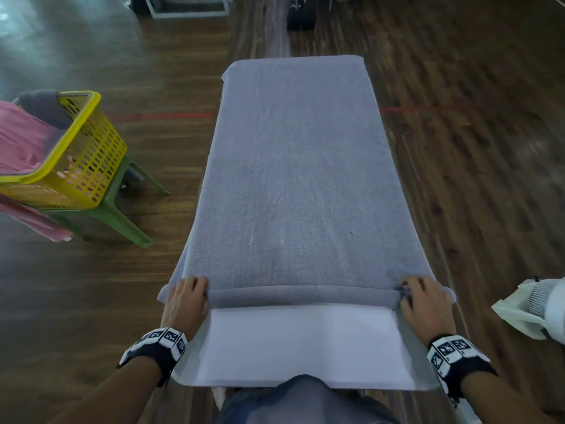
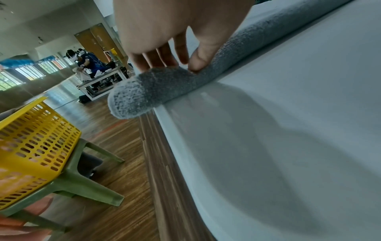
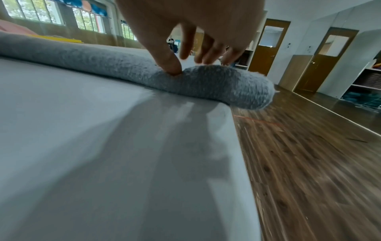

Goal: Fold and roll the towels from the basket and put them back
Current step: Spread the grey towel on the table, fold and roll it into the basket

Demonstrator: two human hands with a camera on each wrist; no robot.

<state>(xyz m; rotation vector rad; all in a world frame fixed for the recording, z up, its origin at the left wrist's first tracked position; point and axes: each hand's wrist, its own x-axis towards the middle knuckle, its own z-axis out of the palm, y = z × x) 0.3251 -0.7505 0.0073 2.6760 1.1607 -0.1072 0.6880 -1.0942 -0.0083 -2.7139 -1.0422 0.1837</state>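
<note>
A long grey towel [image 1: 296, 179] lies flat along the white table [image 1: 302, 347], and its near end is wound into a thin roll [image 1: 302, 296]. My left hand [image 1: 186, 298] grips the roll's left end, which overhangs the table edge. In the left wrist view my left hand [image 2: 179, 63] has its thumb on the near side of the roll [image 2: 156, 88] and its fingers over the top. My right hand [image 1: 423, 298] grips the right end the same way. In the right wrist view my right hand [image 3: 189, 55] presses its thumb into the roll [image 3: 216, 84].
A yellow basket [image 1: 76, 154] stands on a green stool [image 1: 122, 215] left of the table, with pink cloth [image 1: 21, 142] and a dark towel spilling from it. A white fan [image 1: 541, 307] sits at the right edge. Wooden floor surrounds the table.
</note>
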